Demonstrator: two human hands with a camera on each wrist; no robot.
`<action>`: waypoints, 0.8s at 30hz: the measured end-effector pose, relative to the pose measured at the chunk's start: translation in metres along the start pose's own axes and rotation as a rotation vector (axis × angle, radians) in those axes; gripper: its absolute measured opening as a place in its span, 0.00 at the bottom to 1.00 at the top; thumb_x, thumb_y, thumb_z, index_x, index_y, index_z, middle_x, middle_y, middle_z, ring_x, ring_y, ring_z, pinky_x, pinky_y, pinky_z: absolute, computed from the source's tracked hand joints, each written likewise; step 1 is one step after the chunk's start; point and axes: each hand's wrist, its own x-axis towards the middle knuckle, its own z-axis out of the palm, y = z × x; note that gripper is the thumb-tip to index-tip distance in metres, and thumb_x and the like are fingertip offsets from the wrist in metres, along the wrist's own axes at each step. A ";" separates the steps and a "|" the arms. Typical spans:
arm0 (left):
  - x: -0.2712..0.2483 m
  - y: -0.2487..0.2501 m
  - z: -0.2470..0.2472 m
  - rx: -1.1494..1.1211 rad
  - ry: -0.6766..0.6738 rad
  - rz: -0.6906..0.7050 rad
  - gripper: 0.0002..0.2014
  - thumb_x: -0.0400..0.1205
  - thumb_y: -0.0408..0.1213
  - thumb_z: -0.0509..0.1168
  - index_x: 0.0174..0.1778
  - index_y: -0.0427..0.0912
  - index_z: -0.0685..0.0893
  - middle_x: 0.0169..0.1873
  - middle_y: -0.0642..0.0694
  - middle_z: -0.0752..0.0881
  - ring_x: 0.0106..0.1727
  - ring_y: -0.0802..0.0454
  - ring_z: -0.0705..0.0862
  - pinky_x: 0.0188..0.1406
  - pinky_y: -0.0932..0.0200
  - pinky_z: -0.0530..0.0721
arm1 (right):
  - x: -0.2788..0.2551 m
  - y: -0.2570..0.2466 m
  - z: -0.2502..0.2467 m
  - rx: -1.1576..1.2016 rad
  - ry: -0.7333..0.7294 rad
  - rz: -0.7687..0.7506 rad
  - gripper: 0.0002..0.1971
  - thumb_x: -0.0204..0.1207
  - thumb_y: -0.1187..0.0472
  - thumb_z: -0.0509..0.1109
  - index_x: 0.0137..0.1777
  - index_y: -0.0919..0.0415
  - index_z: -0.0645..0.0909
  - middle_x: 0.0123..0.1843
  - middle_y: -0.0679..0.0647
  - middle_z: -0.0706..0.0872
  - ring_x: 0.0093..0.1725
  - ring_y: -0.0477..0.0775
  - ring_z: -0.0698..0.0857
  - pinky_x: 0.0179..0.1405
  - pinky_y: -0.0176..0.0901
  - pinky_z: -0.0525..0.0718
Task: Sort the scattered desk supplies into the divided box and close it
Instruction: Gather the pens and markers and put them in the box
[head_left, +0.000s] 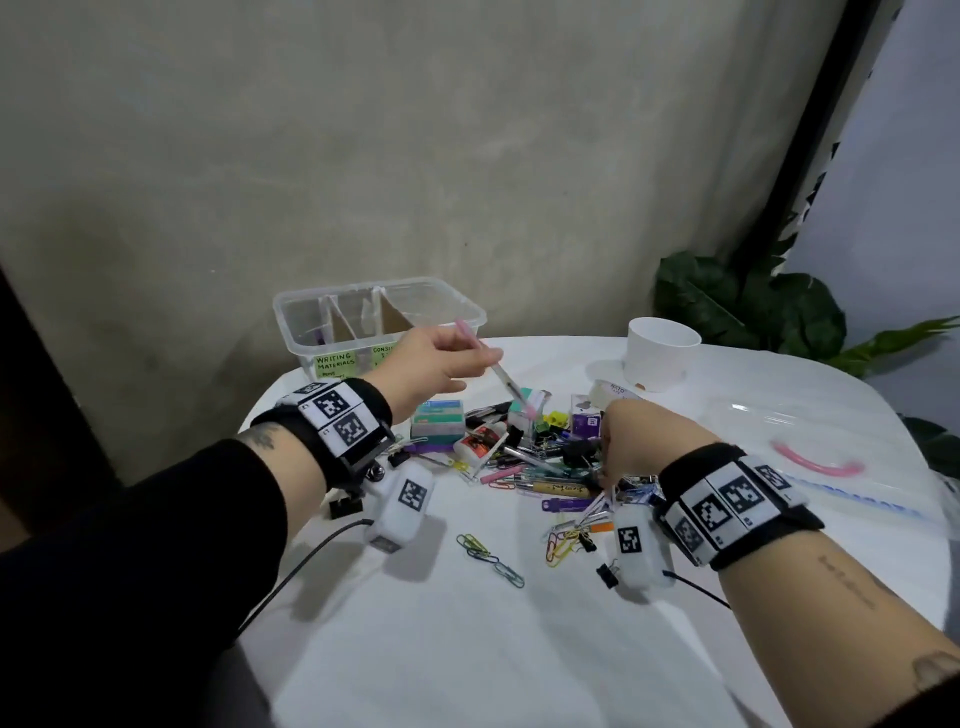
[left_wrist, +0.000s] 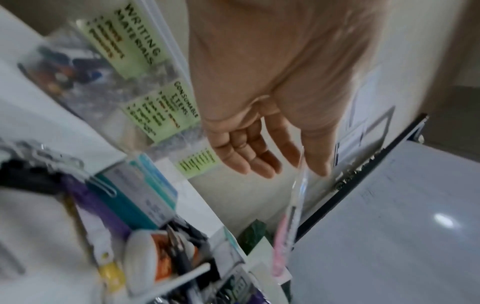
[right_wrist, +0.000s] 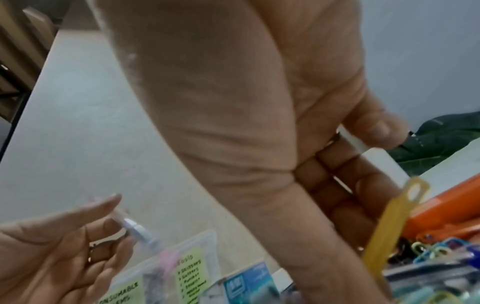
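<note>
Clear-barrelled pen with a pink cap (head_left: 496, 371) is pinched in my left hand (head_left: 426, 364), thumb against curled fingers (left_wrist: 249, 152), held in the air between the pile and the clear plastic divided box (head_left: 311, 332) at the back of the white-covered bench (head_left: 467, 649). My right hand (head_left: 631, 441) is down in the heap of mixed desk supplies (head_left: 519, 452), fingers curled round a slim white stick-like item (right_wrist: 353, 139); what it is, I cannot tell. Box is open, its clear flat lid (head_left: 831, 431) lying off to the right. Step in hand, I judge: sorting writing items, early on, most supplies still loose. Next move calls for carrying the pen over the left compartment behind the green "WRITING MATERIALS" label (head_left: 335, 364), tipping it lengthwise so it drops in and does not bridge the cardboard dividers (head_left: 345, 319).
</note>
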 end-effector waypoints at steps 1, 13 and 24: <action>0.002 0.001 0.004 -0.095 0.013 -0.004 0.10 0.76 0.41 0.76 0.49 0.41 0.87 0.42 0.49 0.91 0.45 0.56 0.89 0.50 0.57 0.85 | 0.000 0.003 0.000 -0.016 0.043 0.028 0.13 0.65 0.59 0.83 0.47 0.62 0.86 0.37 0.52 0.84 0.43 0.57 0.86 0.46 0.47 0.88; 0.002 -0.016 0.050 1.015 -0.309 0.169 0.09 0.72 0.46 0.77 0.46 0.51 0.89 0.40 0.53 0.89 0.42 0.53 0.87 0.44 0.55 0.86 | -0.010 -0.032 0.015 0.169 0.098 -0.372 0.08 0.70 0.66 0.74 0.39 0.53 0.92 0.39 0.45 0.90 0.41 0.48 0.87 0.45 0.43 0.86; 0.002 -0.029 0.056 1.189 -0.323 0.120 0.07 0.73 0.44 0.75 0.43 0.48 0.90 0.36 0.51 0.89 0.37 0.52 0.84 0.38 0.58 0.81 | -0.008 -0.023 0.022 0.048 0.004 -0.319 0.08 0.67 0.60 0.79 0.46 0.56 0.89 0.47 0.52 0.88 0.47 0.54 0.86 0.45 0.48 0.88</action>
